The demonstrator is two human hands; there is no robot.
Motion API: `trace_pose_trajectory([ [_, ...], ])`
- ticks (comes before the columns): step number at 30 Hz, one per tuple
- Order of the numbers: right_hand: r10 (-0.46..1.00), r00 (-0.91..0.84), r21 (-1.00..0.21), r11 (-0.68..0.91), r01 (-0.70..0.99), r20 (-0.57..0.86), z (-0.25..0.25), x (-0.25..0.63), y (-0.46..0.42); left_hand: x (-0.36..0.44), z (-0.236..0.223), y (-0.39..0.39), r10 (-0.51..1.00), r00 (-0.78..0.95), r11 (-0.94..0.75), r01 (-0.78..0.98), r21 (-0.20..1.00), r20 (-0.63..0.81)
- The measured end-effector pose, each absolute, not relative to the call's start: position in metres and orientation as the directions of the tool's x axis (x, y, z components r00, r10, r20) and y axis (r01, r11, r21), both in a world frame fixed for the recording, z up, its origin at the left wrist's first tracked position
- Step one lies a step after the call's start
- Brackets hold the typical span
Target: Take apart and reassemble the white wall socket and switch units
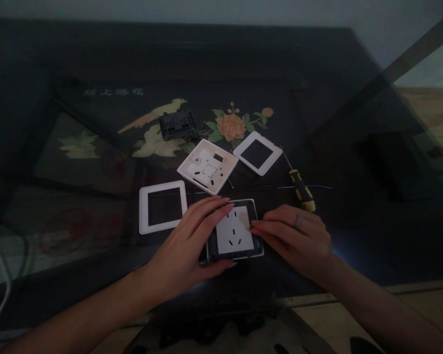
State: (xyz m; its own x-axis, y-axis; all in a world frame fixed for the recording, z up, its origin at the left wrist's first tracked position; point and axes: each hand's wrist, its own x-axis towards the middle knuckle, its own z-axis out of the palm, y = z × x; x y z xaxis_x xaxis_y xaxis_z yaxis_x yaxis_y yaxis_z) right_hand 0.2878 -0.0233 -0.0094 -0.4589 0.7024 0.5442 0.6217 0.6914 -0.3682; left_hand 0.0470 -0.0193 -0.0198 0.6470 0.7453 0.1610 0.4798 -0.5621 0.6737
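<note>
A wall socket point(239, 241) with a white slotted face and dark surround sits in a white box near the table's front edge. My left hand point(195, 236) is closed around its left side, fingers over the top edge and thumb at the bottom. At the socket's right side my right hand point(295, 238), with a ring on one finger, pinches something tiny, perhaps a screw, too small to name. An empty white back box point(224, 169) lies just beyond. White cover frames rest beside it, one frame point(143, 209) to the left and another frame point(268, 164) to the right.
A screwdriver point(301, 191) with a yellow and black handle lies right of the frames. Farther back is a dark socket module point(177, 125). The dark glossy table point(243, 59) bears a bird and flower picture. A white cable point(3, 275) hangs at the left edge.
</note>
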Motion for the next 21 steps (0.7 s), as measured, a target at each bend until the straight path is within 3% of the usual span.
trace_pose_trajectory([
  [10, 0.771, -0.390, -0.450, 0.620, 0.643, 0.504, -0.001, 0.292, -0.021, 0.046, -0.020, -0.018, 0.740, 0.655, -0.570, 0.489, 0.660, 0.153],
  [14, 0.853, -0.200, -0.390, 0.414, 0.822, 0.483, 0.001, 0.315, -0.010, 0.047, -0.019, -0.019, 0.743, 0.655, -0.562, 0.500, 0.659, 0.137],
  [18, 0.960, -0.052, -0.240, 0.121, 0.963, 0.274, -0.011, 0.344, 0.000, 0.048, -0.019, -0.020, 0.738, 0.659, -0.571, 0.498, 0.653, 0.143],
  [21, 0.986, -0.041, -0.189, 0.072, 0.979, 0.161, -0.019, 0.353, 0.000, 0.048, -0.020, -0.022, 0.739, 0.660, -0.569, 0.507, 0.647, 0.133],
])
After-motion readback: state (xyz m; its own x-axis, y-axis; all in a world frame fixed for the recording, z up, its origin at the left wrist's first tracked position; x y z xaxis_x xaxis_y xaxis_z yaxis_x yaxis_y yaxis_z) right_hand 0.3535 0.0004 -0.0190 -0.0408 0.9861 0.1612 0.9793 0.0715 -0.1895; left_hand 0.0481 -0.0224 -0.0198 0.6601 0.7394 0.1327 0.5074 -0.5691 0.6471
